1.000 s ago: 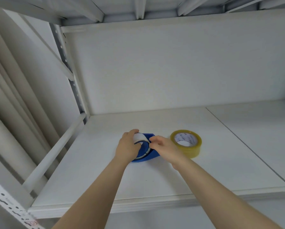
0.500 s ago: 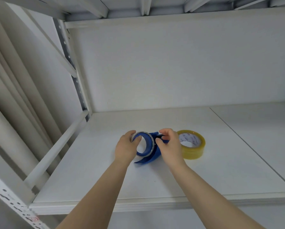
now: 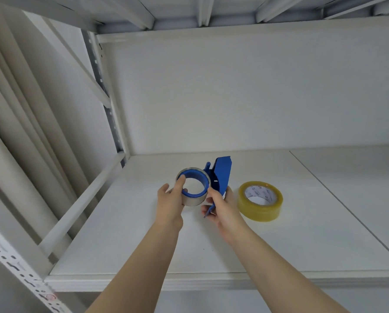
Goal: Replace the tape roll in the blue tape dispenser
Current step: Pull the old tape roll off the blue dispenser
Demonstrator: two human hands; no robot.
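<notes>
The blue tape dispenser (image 3: 221, 175) is held upright above the white shelf (image 3: 302, 233). A thin, nearly used-up roll (image 3: 194, 201) sits on its blue hub, open side towards me. My left hand (image 3: 171, 199) grips that roll, thumb hooked over its upper left rim. My right hand (image 3: 223, 205) holds the dispenser's lower body from the right. A full yellowish tape roll (image 3: 260, 201) lies flat on the shelf just right of my right hand.
A white back wall closes the shelf bay. A perforated upright (image 3: 107, 114) and a diagonal brace (image 3: 80, 204) stand at the left. A seam (image 3: 338, 199) splits the shelf into two boards. The shelf above hangs low overhead.
Both hands have lifted the dispenser off the shelf and tipped it upright, so its hub and old roll now face me. The yellowish roll has stayed put.
</notes>
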